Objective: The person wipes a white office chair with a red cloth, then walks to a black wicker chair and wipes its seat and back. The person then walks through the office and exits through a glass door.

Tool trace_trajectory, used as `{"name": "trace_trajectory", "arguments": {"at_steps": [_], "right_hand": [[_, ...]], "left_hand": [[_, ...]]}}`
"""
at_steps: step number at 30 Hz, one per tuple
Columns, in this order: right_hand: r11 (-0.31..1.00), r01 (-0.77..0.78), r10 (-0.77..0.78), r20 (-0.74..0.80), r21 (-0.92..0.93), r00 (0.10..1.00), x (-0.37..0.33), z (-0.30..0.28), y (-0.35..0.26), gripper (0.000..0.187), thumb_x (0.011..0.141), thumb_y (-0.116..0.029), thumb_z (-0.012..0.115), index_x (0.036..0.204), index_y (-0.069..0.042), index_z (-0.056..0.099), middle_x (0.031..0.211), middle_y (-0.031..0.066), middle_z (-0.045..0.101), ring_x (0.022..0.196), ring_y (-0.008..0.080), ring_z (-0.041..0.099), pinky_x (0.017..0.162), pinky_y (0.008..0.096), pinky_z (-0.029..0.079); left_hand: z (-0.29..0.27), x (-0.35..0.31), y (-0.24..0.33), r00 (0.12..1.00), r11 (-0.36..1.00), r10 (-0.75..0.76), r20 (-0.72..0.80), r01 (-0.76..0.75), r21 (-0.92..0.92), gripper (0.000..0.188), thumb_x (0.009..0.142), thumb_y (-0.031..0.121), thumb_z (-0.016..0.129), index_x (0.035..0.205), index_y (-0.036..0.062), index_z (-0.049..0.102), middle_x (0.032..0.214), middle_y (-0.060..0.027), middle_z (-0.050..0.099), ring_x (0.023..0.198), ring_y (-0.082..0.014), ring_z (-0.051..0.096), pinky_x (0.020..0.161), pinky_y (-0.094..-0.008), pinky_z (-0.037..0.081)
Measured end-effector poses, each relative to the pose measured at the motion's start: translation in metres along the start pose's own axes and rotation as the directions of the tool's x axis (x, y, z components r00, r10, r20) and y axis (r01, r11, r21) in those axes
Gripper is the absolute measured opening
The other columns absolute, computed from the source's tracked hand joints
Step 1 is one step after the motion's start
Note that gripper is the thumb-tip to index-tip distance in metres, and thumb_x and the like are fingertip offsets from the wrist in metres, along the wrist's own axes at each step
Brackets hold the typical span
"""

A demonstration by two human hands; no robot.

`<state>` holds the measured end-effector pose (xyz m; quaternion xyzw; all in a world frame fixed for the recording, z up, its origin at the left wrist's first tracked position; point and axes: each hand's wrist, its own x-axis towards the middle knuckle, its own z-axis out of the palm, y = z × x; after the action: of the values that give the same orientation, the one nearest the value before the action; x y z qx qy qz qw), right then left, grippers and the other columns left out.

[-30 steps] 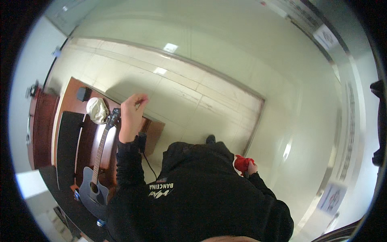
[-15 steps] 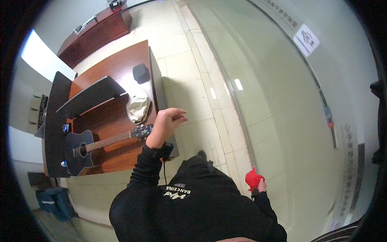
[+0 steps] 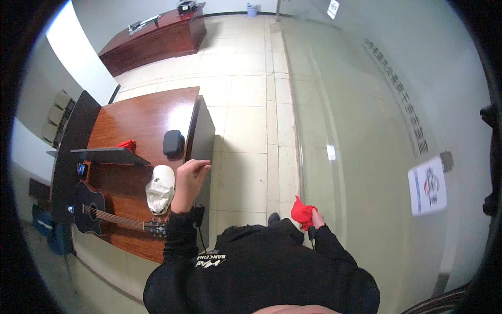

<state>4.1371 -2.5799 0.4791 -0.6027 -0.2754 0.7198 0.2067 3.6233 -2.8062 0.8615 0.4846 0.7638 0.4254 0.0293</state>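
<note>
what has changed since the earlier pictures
The person has turned left: the desk swung clockwise in view, and a blue bin came into sight. The left hand, first beside the guitar's headstock, now shows beside the white cap. Nothing was visibly grasped or released: the right hand keeps the red cloth. Guitar, cap and black case stay on the desk.

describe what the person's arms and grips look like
Long, wrinkled black sleeves reach both wrists. The left grip and right grip wear no gloves. A small black box with a thin dark cable sits at the left wrist; another dark box shows at the right.
</note>
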Motion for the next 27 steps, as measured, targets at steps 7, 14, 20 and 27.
{"name": "trace_trajectory", "arguments": {"at_steps": [7, 14, 20, 27], "right_hand": [[0.999, -0.026, 0.035, 0.235, -0.038, 0.971, 0.181, 0.125, -0.180, 0.034, 0.108, -0.026, 0.052, 0.124, -0.001, 0.067, 0.113, 0.0159, 0.077, 0.093, 0.0319, 0.078, 0.078, 0.0468, 0.065], [0.991, -0.046, 0.072, 0.215, -0.123, 0.974, 0.342, 0.260, -0.345, 0.040, 0.110, -0.033, 0.047, 0.128, -0.002, 0.065, 0.112, 0.0179, 0.077, 0.091, 0.0342, 0.078, 0.074, 0.0484, 0.066], [0.989, -0.110, 0.124, 0.155, -0.099, 0.980, 0.431, 0.359, -0.511, 0.057, 0.109, -0.053, 0.046, 0.133, -0.003, 0.061, 0.113, 0.0201, 0.076, 0.079, 0.0387, 0.077, 0.054, 0.0553, 0.063], [0.994, -0.076, 0.048, 0.302, 0.082, 0.952, 0.600, 0.484, -0.701, 0.061, 0.105, -0.062, 0.048, 0.132, -0.009, 0.063, 0.113, 0.0157, 0.077, 0.083, 0.0390, 0.077, 0.061, 0.0535, 0.062]], "left_hand": [[0.036, 0.143, -0.026, 0.932, 0.938, -0.335, -0.140, 0.344, 0.041, 0.013, 0.084, 0.007, 0.085, 0.086, -0.0021, 0.077, 0.080, -0.0134, 0.075, 0.070, -0.0205, 0.072, 0.064, -0.0313, 0.055], [0.104, 0.347, -0.167, 0.929, 0.945, -0.325, -0.176, 0.312, -0.097, 0.015, 0.090, -0.003, 0.077, 0.105, -0.0031, 0.079, 0.097, -0.0141, 0.080, 0.086, -0.0173, 0.076, 0.078, -0.0277, 0.059], [0.145, 0.604, -0.230, 0.976, 0.967, -0.213, -0.043, 0.204, -0.155, 0.025, 0.097, -0.005, 0.069, 0.121, -0.0019, 0.075, 0.105, -0.0169, 0.080, 0.097, -0.0176, 0.077, 0.084, -0.0288, 0.060], [0.227, 0.887, -0.288, 0.995, 0.995, -0.066, -0.072, 0.059, -0.086, 0.015, 0.090, 0.002, 0.081, 0.104, -0.0023, 0.080, 0.096, -0.0175, 0.080, 0.087, -0.0221, 0.080, 0.076, -0.0297, 0.062]]}}
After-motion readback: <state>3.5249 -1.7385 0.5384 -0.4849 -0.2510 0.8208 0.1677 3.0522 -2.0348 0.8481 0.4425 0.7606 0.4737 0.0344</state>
